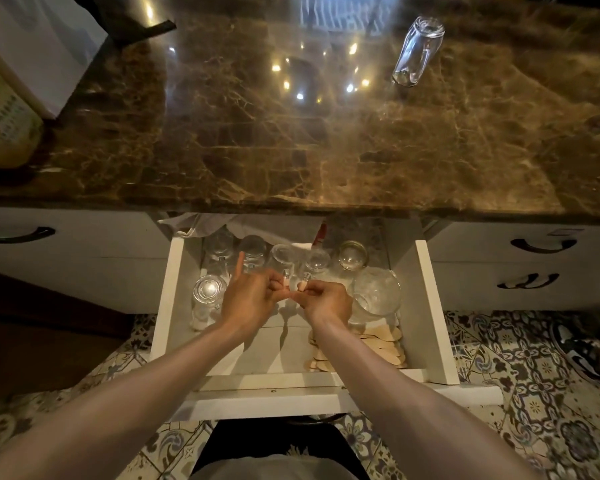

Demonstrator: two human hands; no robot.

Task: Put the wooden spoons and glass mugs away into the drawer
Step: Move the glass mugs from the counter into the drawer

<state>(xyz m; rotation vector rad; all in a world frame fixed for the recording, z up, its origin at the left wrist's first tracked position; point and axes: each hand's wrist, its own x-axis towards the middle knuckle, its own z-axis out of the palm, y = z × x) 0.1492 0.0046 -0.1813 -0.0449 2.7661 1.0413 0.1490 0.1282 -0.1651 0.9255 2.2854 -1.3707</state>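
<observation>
Below the brown marble counter (pixel 291 150), the white drawer (pixel 437 313) stood pulled open, and both hands worked over its middle. The left hand (pixel 250 296) had its fingers curled, with the index finger raised toward the back; the right hand (pixel 326 301) was curled as well. Each seemed to pinch something small and pale between the fingertips, though what it was I could not tell. Glass mugs (pixel 253 252) crowded the back row, mouths down, with another (pixel 208 291) by the left wall and a round glass jug (pixel 374 294) just beside the right hand. Wooden spoons (pixel 378 344) lay piled in the near right corner, partly hidden under the right forearm. One glass mug (pixel 418 51) remained on the counter, lying on its side, well apart from the drawer. A grey cloth (pixel 215 223) hung over the drawer's back edge. Closed drawers with dark handles (pixel 542 244) flanked it, above a patterned tile floor (pixel 534 393).
</observation>
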